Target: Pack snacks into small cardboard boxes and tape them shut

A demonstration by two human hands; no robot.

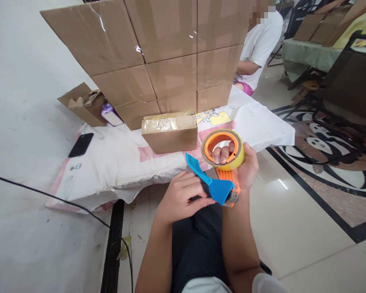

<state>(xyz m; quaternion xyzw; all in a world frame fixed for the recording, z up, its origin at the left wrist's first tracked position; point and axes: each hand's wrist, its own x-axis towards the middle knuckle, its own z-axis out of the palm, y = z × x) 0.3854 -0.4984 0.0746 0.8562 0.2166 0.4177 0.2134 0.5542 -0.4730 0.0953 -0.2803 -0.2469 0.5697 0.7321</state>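
Note:
Above my lap I hold a tape dispenser [221,191] with a blue guard plate and an orange frame. A roll of yellowish tape [238,159] sits on its orange hub. My right hand [248,167] grips the roll side, its fingers curled through the hub opening. On the other side, my left hand [181,195] closes around the dark part behind the blue plate; its palm is hidden. Beyond the hands, a small cardboard box [171,136] with clear tape across its top stands on the cloth-covered table [125,150].
Stacked cardboard boxes [171,40] rise behind the small box. On the left are an open box [85,108], a purple-and-white pack [112,114] and a black phone [81,144]. A black cable [79,207] crosses by the wall. A person [260,44] sits beyond; a dark chair [350,85] stands right.

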